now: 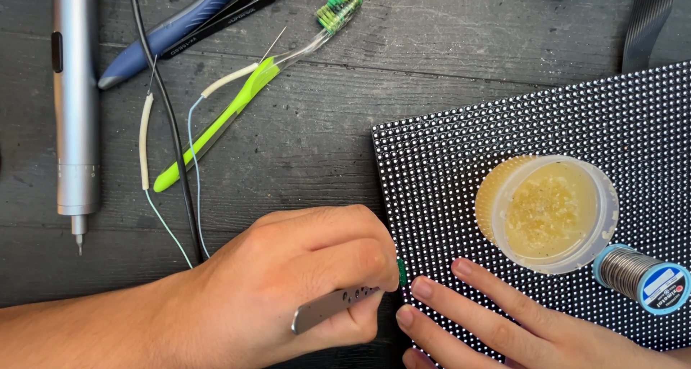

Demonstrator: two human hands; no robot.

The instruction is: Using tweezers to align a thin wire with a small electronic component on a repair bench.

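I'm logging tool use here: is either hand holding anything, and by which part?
The left hand pinches metal tweezers near their tip end, at the black dotted panel's edge. The right hand holds nothing; its fingers rest flat on the panel.

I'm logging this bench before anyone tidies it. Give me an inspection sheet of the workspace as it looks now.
Surface: dark wooden table, grain visible.
Job's things: black dotted panel; silver tweezers at its left edge.
Clutter: green toothbrush, grey electric screwdriver, blue-handled tool, tub of yellowish paste, solder spool.
Grippers: left hand grips the tweezers; right hand rests fingers on the panel.
Cables: black cable, thin pale wires.
Surroundings: nothing seen.
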